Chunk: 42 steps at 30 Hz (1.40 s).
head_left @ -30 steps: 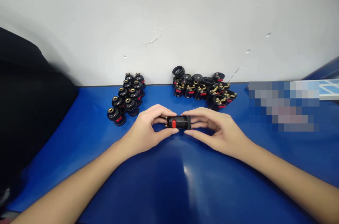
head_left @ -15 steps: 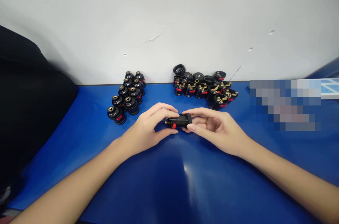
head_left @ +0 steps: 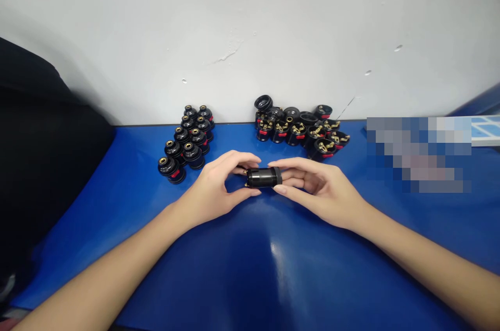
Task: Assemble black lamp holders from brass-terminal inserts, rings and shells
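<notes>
A black lamp holder body point(head_left: 261, 178) lies sideways between my two hands, with brass contacts showing at its left end. My left hand point(head_left: 219, 180) is closed around that end, thumb below and fingers above. At the other end, my right hand point(head_left: 320, 185) pinches the wider black ring point(head_left: 278, 175) between thumb and fingers. Further back on the right stand several open lamp holder bodies point(head_left: 298, 134) with brass contacts and red switches. Black dome caps point(head_left: 264, 102) are mixed among them.
Several capped lamp holders point(head_left: 192, 156) stand in two slanting rows at the back left of the blue table point(head_left: 250, 268). Behind is a white wall point(head_left: 234, 34). Something black point(head_left: 47, 138) fills the left side, and a blurred patch point(head_left: 417, 154) covers things at the right.
The lamp holder has been rolled about its length between my hands; its red switch, visible before, is out of sight now. My hands have stayed in nearly the same place.
</notes>
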{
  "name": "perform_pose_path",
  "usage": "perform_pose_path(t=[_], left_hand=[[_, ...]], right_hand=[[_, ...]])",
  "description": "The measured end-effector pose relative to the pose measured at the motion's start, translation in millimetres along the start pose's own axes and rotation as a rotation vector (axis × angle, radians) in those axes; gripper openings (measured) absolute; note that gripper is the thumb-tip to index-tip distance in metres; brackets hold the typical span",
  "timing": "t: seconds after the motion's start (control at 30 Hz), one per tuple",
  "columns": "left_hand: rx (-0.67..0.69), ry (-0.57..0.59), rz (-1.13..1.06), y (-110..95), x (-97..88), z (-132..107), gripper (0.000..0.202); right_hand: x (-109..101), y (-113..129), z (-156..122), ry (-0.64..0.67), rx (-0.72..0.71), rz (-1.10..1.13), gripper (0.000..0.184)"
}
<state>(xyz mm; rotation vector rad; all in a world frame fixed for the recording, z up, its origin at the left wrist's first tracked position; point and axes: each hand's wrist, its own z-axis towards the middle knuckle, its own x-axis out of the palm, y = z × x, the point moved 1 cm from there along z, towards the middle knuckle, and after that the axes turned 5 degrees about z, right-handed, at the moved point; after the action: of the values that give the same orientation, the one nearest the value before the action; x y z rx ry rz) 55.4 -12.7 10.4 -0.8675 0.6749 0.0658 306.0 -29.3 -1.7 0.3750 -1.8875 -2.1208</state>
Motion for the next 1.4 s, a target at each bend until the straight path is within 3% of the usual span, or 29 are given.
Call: perform_pose_path(t=[0.07, 0.27, 0.43, 0.5, 0.63, 0.77, 0.87, 0.97, 1.03, 1.23, 1.33, 1.4], left_hand=[[-0.036, 0.006, 0.015, -0.2, -0.1, -0.2, 0.061], [-0.157, 0.09, 0.068, -1.7, -0.2, -0.1, 0.035], [-0.085, 0.011, -0.006, 4.2, 1.4, -0.9, 0.072], [-0.122, 0.027, -0.031, 4.0, 1.9, -1.1, 0.079], [-0.204, 0.08, -0.048, 3.2, 3.2, -1.6, 0.054], [-0.098, 0.033, -0.066, 5.2, 3.6, -1.8, 0.068], [-0.122, 0.071, -0.052, 3.1, 2.4, -0.7, 0.071], [-0.191, 0.134, -0.031, -1.1, 1.1, 0.6, 0.04], [-0.203, 0.127, -0.045, -1.4, 1.2, 0.8, 0.031], [-0.128, 0.049, -0.099, 1.4, 1.2, 0.2, 0.07], [-0.234, 0.13, -0.04, -0.8, 0.5, -0.3, 0.043], [-0.242, 0.149, -0.029, -1.2, 0.9, -0.7, 0.039]], right_hand=[[0.1, -1.5, -0.1, 0.006, -0.009, -0.009, 0.039], [1.1, -2.9, -0.4, 0.009, -0.071, -0.023, 0.041], [1.8, -0.6, 0.8, -0.011, -0.074, -0.045, 0.039], [2.2, -0.7, 0.8, -0.009, -0.074, -0.042, 0.039], [2.0, -1.5, 0.1, 0.002, -0.077, -0.048, 0.04], [1.6, -0.8, 0.3, 0.004, -0.096, -0.053, 0.04], [2.4, 0.1, 0.5, 0.007, -0.093, -0.049, 0.039], [3.2, 1.1, 0.2, 0.012, -0.091, -0.051, 0.038], [3.1, 1.7, 0.2, 0.015, -0.104, -0.067, 0.037], [2.3, 3.4, 0.3, -0.007, -0.117, -0.086, 0.036], [2.9, 4.0, -0.6, 0.001, -0.14, -0.095, 0.034], [2.7, 3.5, -1.0, 0.009, -0.157, -0.106, 0.033]])
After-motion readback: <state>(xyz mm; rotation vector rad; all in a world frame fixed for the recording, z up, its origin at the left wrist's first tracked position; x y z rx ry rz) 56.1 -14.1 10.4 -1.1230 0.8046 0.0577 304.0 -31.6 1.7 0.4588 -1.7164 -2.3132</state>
